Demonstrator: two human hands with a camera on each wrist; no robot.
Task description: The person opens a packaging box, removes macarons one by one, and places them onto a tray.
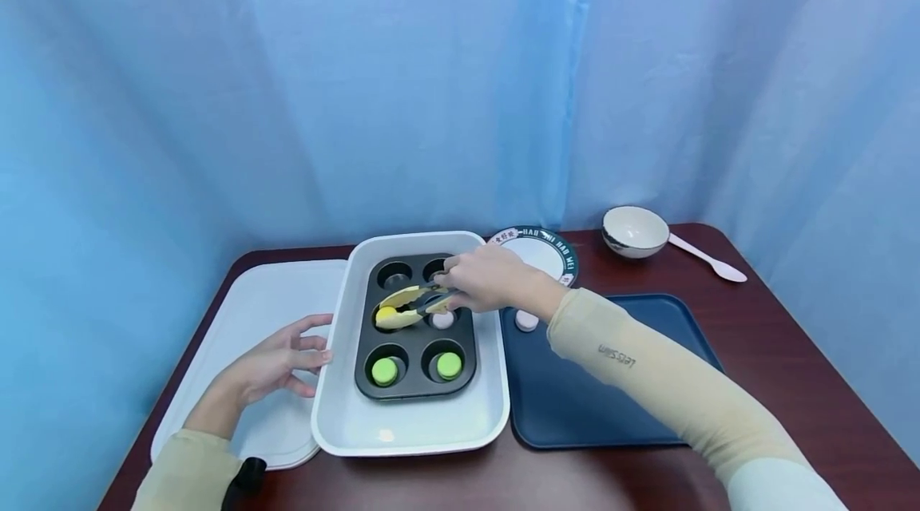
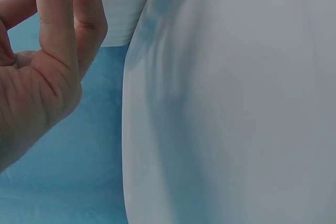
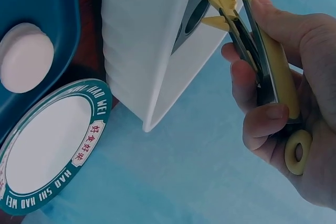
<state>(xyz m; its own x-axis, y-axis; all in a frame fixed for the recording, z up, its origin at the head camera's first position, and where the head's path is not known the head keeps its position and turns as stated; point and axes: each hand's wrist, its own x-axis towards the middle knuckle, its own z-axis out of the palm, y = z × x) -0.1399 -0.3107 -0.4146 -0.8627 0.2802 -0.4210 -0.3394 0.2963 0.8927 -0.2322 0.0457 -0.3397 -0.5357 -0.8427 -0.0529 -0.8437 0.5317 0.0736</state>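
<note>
My right hand grips a pair of yellow-and-grey tongs by the handles. The tong tips are at a yellow macaron-like round in the left middle cup of a dark muffin tin. Two green rounds sit in the tin's near cups, and a pale pink one lies in the right middle cup. The tin rests inside a white tub. Fingers spread and relaxed, my left hand is at the tub's left rim, holding nothing.
A dark blue tray right of the tub bears another pale pink round. Behind are a green-rimmed plate, a white bowl and a white spoon. White trays lie at left; a blue curtain hangs behind.
</note>
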